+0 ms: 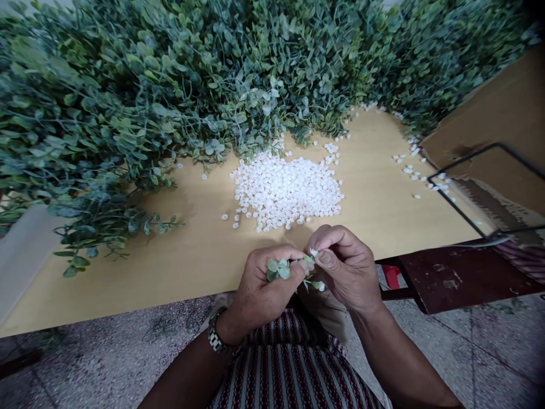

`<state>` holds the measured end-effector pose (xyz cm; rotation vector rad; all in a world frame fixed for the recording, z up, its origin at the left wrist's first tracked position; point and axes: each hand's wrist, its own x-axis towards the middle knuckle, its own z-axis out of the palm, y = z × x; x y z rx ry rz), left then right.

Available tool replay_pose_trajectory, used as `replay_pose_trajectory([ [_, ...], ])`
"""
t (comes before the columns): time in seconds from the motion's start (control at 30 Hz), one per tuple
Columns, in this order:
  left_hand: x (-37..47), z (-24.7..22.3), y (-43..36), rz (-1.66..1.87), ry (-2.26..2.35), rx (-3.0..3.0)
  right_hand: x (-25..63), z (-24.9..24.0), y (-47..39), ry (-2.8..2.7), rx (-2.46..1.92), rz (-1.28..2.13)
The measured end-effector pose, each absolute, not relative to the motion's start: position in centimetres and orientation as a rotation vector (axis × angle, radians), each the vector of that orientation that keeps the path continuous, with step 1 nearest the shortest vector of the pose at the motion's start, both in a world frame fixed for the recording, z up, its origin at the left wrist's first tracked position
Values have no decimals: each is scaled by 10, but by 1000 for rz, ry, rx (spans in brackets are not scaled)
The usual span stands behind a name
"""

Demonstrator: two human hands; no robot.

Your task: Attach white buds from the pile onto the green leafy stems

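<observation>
Left hand [266, 284] grips a leafy sprig [279, 269] w/ stem tip exposed; right hand [347, 264] pinches a white bead [314, 251] onto it, above desk [170, 267] edge. Bead pile [287, 190] & foliage heap [128, 102] lie within reach.

My bench [383, 199] is smooth, matt pale wood. The white beads [286, 192] at 12 o'clock look like matt plastic. The leafy sprig [279, 269] in my fingers [298, 262] is dull, waxy plastic. At 7 o'clock, my watch band [216, 339] is shiny metal; the floor [106, 363] is speckled stone.
</observation>
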<state>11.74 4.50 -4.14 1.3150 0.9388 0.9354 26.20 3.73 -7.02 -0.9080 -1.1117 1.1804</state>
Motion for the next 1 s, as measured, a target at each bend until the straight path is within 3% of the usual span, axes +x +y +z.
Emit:
replay_pose_trajectory([
  [0.27,119,-42,45,931,952,1318,261,-73,37,-1075,-908,1201],
  [1.0,119,-43,45,920,962,1364,259,-69,33,-1319,-961,822],
])
